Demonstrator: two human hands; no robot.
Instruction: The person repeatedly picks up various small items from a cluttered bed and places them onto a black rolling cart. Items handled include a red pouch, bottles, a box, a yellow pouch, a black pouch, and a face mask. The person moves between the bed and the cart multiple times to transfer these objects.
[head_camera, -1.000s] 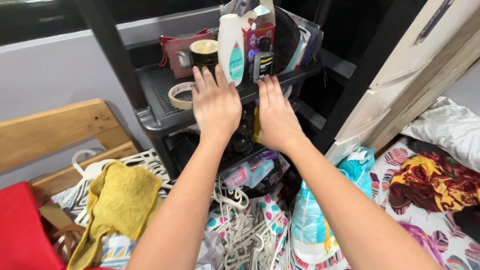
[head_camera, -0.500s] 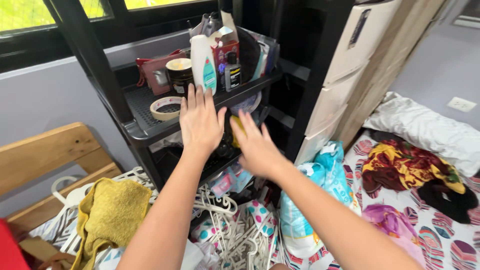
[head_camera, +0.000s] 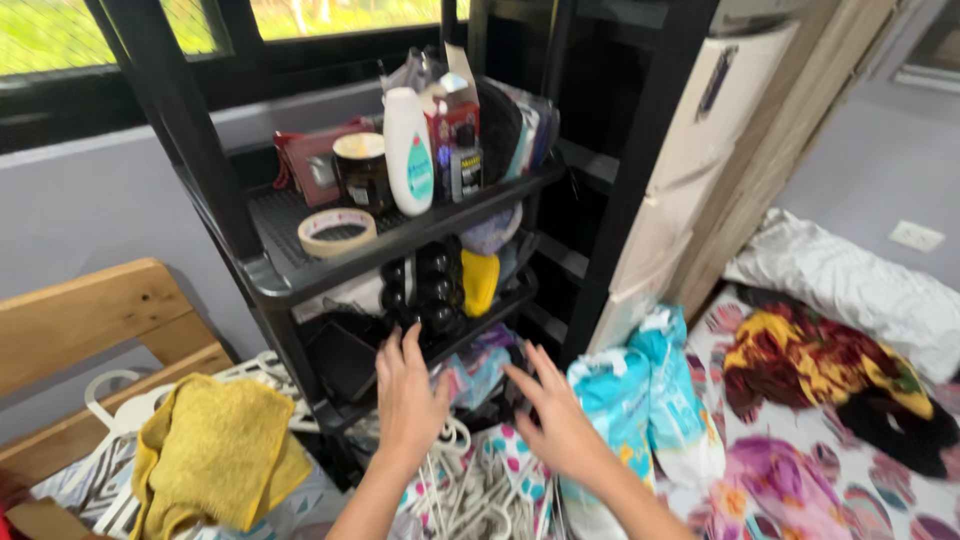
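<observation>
Both hands have been lowered from the upper shelf to the lower shelf's front; the left hand and right hand are held with fingers spread wide, empty, over white hangers heaped below.

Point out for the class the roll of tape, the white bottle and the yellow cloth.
roll of tape (head_camera: 337, 231), head view, on its near rim.
white bottle (head_camera: 408, 150), head view, on its body.
yellow cloth (head_camera: 218, 447), head view, on its middle fold.
</observation>
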